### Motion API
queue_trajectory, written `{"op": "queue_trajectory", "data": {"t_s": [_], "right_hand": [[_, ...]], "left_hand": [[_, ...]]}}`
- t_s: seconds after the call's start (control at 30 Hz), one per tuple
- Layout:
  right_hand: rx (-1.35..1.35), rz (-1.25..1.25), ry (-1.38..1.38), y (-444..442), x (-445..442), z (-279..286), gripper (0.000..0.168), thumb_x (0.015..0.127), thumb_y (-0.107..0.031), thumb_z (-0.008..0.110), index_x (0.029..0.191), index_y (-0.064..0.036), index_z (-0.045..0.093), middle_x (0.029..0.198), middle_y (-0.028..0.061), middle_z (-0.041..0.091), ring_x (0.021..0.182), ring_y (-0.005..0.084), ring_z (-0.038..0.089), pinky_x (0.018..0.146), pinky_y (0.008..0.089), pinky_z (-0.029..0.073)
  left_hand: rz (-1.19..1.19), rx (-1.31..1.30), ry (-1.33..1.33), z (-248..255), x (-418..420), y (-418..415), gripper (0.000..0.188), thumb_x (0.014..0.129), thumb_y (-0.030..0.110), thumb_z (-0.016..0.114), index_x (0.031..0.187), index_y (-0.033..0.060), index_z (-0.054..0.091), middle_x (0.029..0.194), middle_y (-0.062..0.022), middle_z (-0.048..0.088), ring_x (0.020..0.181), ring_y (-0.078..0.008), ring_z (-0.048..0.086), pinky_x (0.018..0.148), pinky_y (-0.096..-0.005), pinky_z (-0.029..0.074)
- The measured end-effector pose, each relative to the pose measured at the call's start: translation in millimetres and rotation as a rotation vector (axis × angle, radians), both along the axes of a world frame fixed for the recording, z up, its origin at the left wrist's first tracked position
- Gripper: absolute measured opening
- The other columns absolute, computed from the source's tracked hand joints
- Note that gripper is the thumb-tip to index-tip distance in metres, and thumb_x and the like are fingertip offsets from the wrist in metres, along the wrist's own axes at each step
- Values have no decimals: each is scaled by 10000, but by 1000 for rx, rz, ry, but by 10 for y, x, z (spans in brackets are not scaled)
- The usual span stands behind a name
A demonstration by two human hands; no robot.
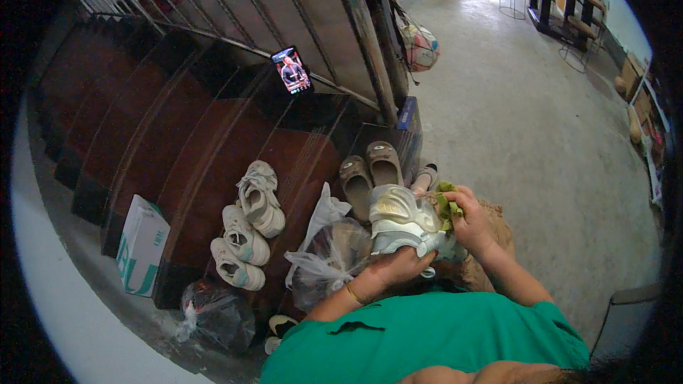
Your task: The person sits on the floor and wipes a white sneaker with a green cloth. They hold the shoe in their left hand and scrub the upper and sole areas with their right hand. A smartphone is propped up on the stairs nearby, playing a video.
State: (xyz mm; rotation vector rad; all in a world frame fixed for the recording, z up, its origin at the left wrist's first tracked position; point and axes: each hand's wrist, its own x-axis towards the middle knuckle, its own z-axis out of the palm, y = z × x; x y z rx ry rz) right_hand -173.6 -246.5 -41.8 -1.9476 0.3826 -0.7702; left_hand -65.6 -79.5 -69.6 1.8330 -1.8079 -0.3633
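In my left hand point(408, 266) is a white sneaker point(403, 218), turned so its side faces up; the fingers are partly hidden behind and inside the shoe. My right hand point(472, 218) pinches a yellow-green cloth point(447, 205) against the far right part of the sneaker. Just beyond the sneaker, a pair of brown slippers point(383, 162) rests on the lowest steps. To the left, several light worn sneakers point(256, 200) lie on a stair tread. A clear plastic bag point(331, 261) with contents hard to make out is beside my left forearm.
The tiled staircase point(213, 154) rises to the left along a metal railing point(251, 0). A lit phone point(292, 70) leans on it. A white-and-green box point(141, 248) and a knotted plastic bag point(219, 314) are at lower left. A ball in a net point(419, 45) hangs by the post.
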Motion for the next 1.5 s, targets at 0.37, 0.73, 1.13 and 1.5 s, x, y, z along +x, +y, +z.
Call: {"op": "queue_trajectory", "data": {"t_s": [0.37, 0.73, 1.13, 1.5], "right_hand": [[-311, 440, -91, 239, 242, 328, 367, 613, 69, 575, 952, -49, 500, 1016, 205, 491, 975, 399, 489, 833, 428, 437], [-283, 149, 69, 24, 62, 456, 322, 609, 122, 527, 887, -40, 511, 949, 153, 501, 928, 357, 496, 788, 388, 430], [-271, 14, 45, -287, 19, 160, 287, 643, 83, 573, 892, -50, 522, 953, 159, 531, 900, 372, 513, 771, 395, 441], [-489, -99, -66, -54, 44, 193, 338, 646, 80, 593, 957, -49, 562, 1002, 158, 570, 927, 345, 528, 785, 396, 454]], "left_hand": [[74, 118, 182, 118, -145, -32, 386, 898, 276, 509, 1238, 96, 476, 1216, -156, 505, 1110, -278, 498, 919, -386, 410], [147, -3, 59, -316, -68, 56, 338, 892, 315, 520, 1129, 74, 525, 1130, -154, 536, 1042, -332, 517, 886, -424, 423], [209, -250, 178, 80, -67, -11, 203, 855, 202, 598, 953, 30, 641, 972, -147, 638, 893, -363, 598, 785, -398, 489], [288, -114, 1018, 330, -132, -122, 234, 889, 120, 506, 1063, -29, 551, 1000, -72, 605, 922, -179, 569, 839, -317, 441]]}}
